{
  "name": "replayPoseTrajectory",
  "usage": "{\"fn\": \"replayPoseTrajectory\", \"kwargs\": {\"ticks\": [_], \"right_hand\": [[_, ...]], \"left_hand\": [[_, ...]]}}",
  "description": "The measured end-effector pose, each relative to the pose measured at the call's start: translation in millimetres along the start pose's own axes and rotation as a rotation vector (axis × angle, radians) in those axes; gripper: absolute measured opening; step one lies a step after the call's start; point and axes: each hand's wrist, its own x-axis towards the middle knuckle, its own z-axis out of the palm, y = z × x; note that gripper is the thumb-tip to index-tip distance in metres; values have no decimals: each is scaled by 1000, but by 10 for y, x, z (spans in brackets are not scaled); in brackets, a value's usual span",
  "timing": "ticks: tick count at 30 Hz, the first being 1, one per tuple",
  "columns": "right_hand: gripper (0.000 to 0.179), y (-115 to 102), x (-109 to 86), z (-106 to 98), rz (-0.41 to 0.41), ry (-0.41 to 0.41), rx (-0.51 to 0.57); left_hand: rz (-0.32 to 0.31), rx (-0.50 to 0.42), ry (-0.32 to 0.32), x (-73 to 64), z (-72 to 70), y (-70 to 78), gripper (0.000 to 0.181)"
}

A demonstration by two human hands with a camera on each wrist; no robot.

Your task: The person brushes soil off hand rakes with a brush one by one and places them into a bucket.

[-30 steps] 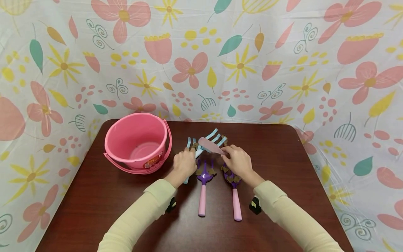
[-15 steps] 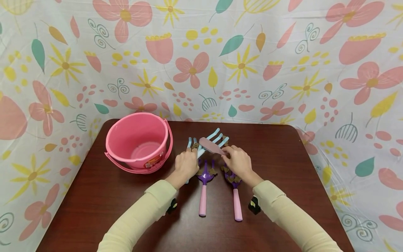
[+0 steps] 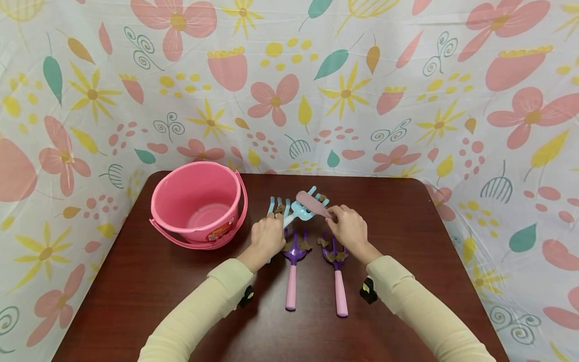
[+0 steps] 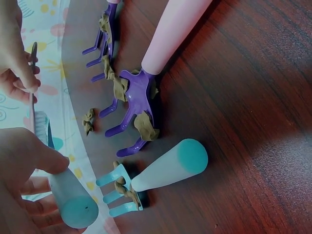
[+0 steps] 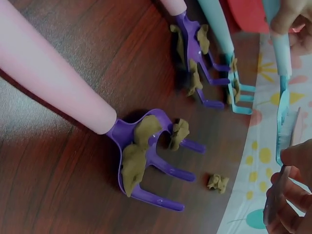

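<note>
My left hand (image 3: pixel 268 236) grips the white handle of a light blue toy hand rake (image 3: pixel 302 211), its tines pointing to the back right. My right hand (image 3: pixel 350 230) pinches the handle of a pink brush (image 3: pixel 311 203), which lies across the rake's head. In the right wrist view the brush's bristles (image 5: pixel 295 127) face the rake at close range. A second blue rake (image 4: pixel 168 168) lies under the left hand with brown clay on its tines. Two purple rakes with pink handles, one left (image 3: pixel 295 251) and one right (image 3: pixel 334 257), lie nearer, with brown clay stuck on them.
A pink bucket (image 3: pixel 196 232) stands at the back left, its handle hanging down in front. A loose clump of brown clay (image 5: pixel 217 183) lies on the dark wooden table (image 3: pixel 389 301) beyond the purple rakes. A flowered cloth (image 3: pixel 289 100) hangs behind the table.
My right hand and the brush have shifted slightly to the right across the rake's head, uncovering more of its blue base. The left hand stays in about the same place.
</note>
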Motion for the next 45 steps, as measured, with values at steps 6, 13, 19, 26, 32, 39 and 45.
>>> {"fn": "replayPoseTrajectory", "kwargs": {"ticks": [6,13,19,26,32,39,45], "right_hand": [[24,60,15,19,6,2,-28],[25,92,37,23,42,-21,-60],[23,75,49,-7,35,61,-17],[22,88,61,-58,23,194,16],[22,144,61,-59,35,233,28],[23,204,47,-65,105,226,60],[23,212,43,-78,152,218,79]], "left_hand": [[-1,-6,-18,-16,5,-5,19],[-13,-4,-12,-34,33,-16,19],[-34,-11,-4,-42,56,-45,20],[-82,-49,-60,-43,42,-85,19],[-129,-163,-71,-25,27,-133,15],[-184,-329,-110,-4,42,-179,25],[-247,-507,-194,-1,64,-189,30]]}}
